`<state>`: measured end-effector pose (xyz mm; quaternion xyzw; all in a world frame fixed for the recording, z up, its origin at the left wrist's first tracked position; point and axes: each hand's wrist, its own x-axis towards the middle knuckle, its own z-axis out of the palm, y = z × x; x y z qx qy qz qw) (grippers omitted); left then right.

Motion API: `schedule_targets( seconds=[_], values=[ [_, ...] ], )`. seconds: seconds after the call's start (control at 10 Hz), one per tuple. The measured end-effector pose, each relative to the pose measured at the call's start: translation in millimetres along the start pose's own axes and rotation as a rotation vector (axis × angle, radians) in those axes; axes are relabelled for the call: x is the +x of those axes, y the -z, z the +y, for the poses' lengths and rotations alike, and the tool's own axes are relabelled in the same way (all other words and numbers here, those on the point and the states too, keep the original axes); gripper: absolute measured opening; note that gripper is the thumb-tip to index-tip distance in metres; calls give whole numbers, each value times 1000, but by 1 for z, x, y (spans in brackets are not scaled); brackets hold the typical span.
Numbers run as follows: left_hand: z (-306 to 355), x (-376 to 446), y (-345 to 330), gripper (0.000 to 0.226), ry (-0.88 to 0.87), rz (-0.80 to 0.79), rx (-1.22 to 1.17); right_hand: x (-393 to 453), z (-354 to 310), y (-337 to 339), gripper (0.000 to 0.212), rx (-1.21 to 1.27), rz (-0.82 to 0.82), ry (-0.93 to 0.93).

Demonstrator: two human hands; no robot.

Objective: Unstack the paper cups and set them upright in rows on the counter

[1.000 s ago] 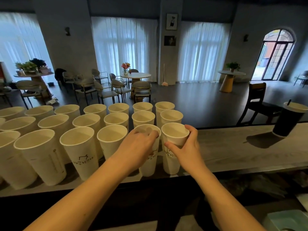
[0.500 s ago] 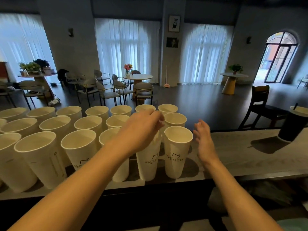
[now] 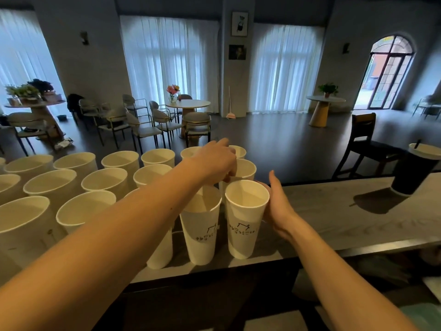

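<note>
Several white paper cups stand upright in three rows on the grey counter (image 3: 334, 218). My left hand (image 3: 214, 161) reaches over the front row, and its curled fingers pinch the rim of the right-hand cup of the middle row (image 3: 245, 169). The front-right cup (image 3: 245, 218), which has a small printed logo, stands beside its neighbour (image 3: 202, 225). My right hand (image 3: 278, 206) rests flat against the right side of the front-right cup, thumb up. My left forearm hides part of the front row.
A dark cup with a lid and straw (image 3: 412, 170) stands on the counter at the far right. A dark chair (image 3: 365, 142) is just beyond the counter. Tables and chairs fill the room behind.
My left hand left the front cup and moved forward to the middle-row cup's rim. My right hand came back from the air to the side of the front-right cup.
</note>
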<state>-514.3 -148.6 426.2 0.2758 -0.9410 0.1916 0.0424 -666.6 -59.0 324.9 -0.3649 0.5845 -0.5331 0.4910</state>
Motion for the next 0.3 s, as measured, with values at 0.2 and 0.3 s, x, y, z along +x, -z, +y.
schedule_targets(
  seconds=[0.2,0.3],
  values=[
    [0,1,-2,29,-5,15,-3,-3,-2,-1,94,-57,-25,0],
    [-3,-1,-1,37,3,-9,-68,-7,-10,2,99,-75,13,-7]
  ],
)
